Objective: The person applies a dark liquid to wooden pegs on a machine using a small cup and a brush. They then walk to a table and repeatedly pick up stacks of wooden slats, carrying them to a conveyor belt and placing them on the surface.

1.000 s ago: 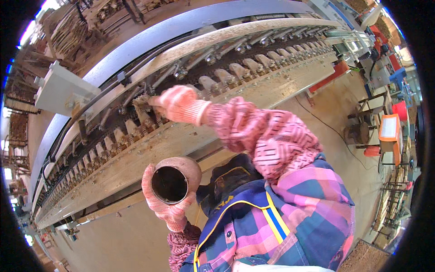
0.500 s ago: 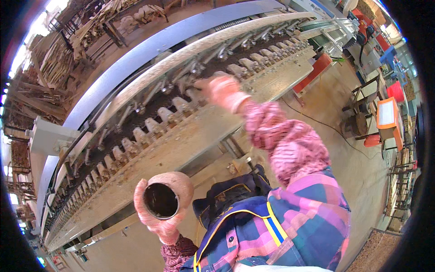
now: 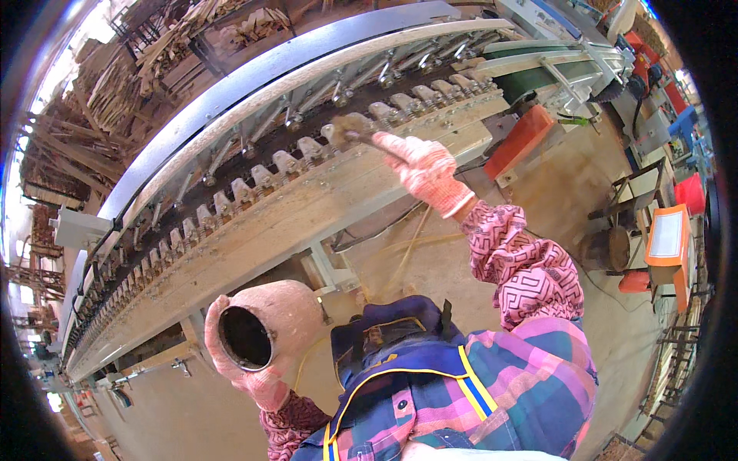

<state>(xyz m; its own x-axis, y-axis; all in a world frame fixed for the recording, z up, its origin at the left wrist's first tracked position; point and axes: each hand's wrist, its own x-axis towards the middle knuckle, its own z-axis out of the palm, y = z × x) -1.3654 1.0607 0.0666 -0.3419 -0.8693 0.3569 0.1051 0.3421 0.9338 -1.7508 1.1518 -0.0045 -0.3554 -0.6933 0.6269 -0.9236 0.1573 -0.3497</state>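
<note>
My left hand (image 3: 265, 384), in a pink and white knit glove, is wrapped round a dusty cylindrical can (image 3: 296, 311). The can is tilted, with its round mouth facing me and a dark inside whose contents I cannot make out. In my gloved right hand (image 3: 427, 169) is a brush (image 3: 383, 144) with a thin dark handle. Its brownish head is smeared by motion and lies over the row of pale metal blocks (image 3: 286, 163) along the long machine (image 3: 231, 230). Whether the bristles touch the blocks I cannot tell.
Behind the blocks run a dark channel and angled metal rods (image 3: 338, 91). A red panel (image 3: 521, 142) sticks out at the machine's right. Stacked wood strips (image 3: 108, 84) lie beyond. An orange box (image 3: 667, 250) stands at right, near a cable on the floor.
My right hand has drawn back from the blocks toward the right and nearer me, bringing the brush into sight. My left hand and the can have shifted slightly left.
</note>
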